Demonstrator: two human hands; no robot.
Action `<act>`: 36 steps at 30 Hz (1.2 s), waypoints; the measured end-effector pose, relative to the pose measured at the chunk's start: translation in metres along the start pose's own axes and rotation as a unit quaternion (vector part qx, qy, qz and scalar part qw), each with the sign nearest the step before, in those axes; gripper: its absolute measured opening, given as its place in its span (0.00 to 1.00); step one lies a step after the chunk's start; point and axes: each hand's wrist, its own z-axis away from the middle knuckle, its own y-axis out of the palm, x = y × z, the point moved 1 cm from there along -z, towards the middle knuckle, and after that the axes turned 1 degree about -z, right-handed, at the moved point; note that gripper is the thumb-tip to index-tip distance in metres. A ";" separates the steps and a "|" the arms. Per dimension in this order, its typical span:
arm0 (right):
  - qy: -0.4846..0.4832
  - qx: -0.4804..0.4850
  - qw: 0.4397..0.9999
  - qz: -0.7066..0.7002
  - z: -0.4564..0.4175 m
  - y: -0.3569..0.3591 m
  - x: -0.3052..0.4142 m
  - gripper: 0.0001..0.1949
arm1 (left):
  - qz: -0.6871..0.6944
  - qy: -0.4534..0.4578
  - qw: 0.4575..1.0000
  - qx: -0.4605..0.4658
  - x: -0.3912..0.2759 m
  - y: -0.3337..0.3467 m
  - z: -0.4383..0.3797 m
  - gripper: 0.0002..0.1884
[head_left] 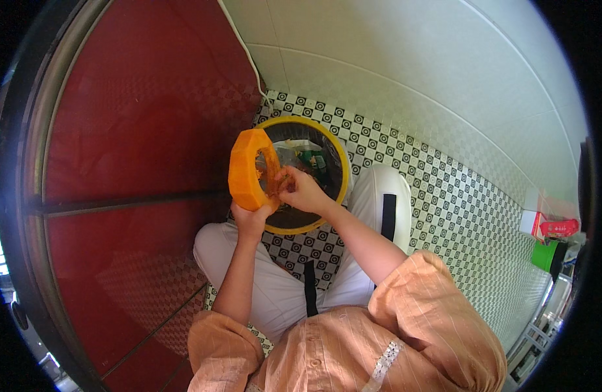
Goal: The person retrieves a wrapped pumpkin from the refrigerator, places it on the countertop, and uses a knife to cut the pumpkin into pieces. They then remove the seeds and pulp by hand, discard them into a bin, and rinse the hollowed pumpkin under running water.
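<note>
A peeled orange pumpkin piece [245, 169], hollow like a thick ring with stringy pulp along its inner side, is tilted up above the left part of a yellow-rimmed trash bin [346, 169]. My left hand [251, 219] grips it from below at its lower end. At the inner edge on the right, my right hand [301, 190] has its fingers bent together by the pulp; a small dark bit shows at the fingertips, too small to name. Inside the bin lie a plastic liner, green and white packaging [313, 159] and scraps.
Glossy red cabinet doors [149, 108] stand close on the left. A pale tiled wall [404, 49] rises beyond the patterned floor [443, 196]. A white cable runs down behind the bin. Red packaging [559, 228] and a green container [543, 255] are at the far right.
</note>
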 end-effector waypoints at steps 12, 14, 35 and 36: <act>-0.223 0.082 0.908 0.345 -0.002 0.003 0.014 0.09 | -0.056 0.051 0.996 0.037 -0.001 0.000 -0.001 0.19; -0.213 0.080 0.901 0.369 -0.002 0.004 0.021 0.07 | -0.060 0.058 0.996 0.034 -0.001 0.001 0.000 0.18; -0.125 -0.129 0.863 0.473 -0.007 -0.020 -0.026 0.05 | 0.057 -0.005 0.998 -0.041 -0.022 -0.009 0.001 0.20; -0.134 -0.147 0.856 0.476 -0.006 -0.017 -0.025 0.06 | 0.060 0.000 0.997 -0.040 -0.023 -0.009 0.001 0.20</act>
